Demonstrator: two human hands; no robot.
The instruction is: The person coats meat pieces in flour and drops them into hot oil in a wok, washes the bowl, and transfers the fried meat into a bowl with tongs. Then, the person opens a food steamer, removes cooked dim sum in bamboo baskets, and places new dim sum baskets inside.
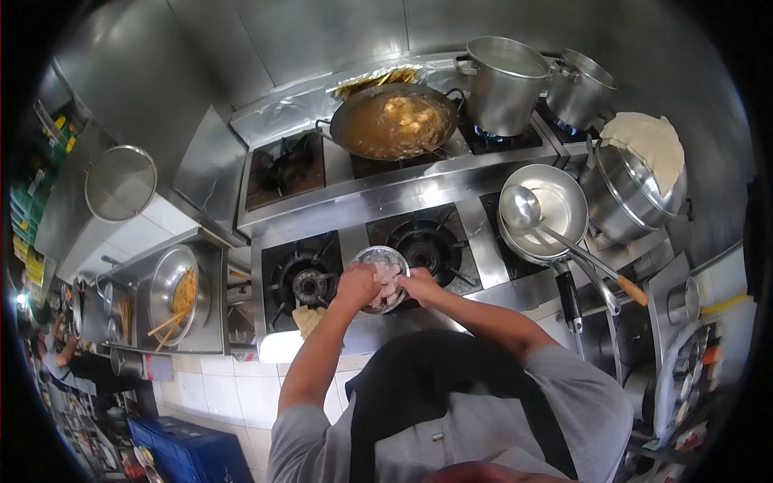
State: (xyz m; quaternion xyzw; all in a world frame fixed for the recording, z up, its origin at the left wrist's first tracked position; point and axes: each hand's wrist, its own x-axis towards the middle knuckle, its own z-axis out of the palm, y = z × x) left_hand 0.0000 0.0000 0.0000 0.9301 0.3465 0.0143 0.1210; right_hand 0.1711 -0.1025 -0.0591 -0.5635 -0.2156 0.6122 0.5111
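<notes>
A small metal bowl [398, 256] holds pale pieces of what looks like raw meat [388, 276] at the front edge of the stove. My left hand [359, 285] reaches over the bowl's left side, its fingers curled in against the meat. Gripping the right rim is my right hand [419, 285], with its thumb by the meat and its other fingers partly hidden. A pale cloth [306, 320] lies on the stove edge beside my left forearm. Behind the bowl are two burners, the nearer one being the right burner [419, 248].
A wok [354, 129] of brown oil with frying food bubbles at the back. Tall pots [506, 88] stand over lit flames. To the right, a ladle [520, 208] rests across stacked pans [565, 201]. A strainer bowl [165, 282] with yellow food and chopsticks sits left.
</notes>
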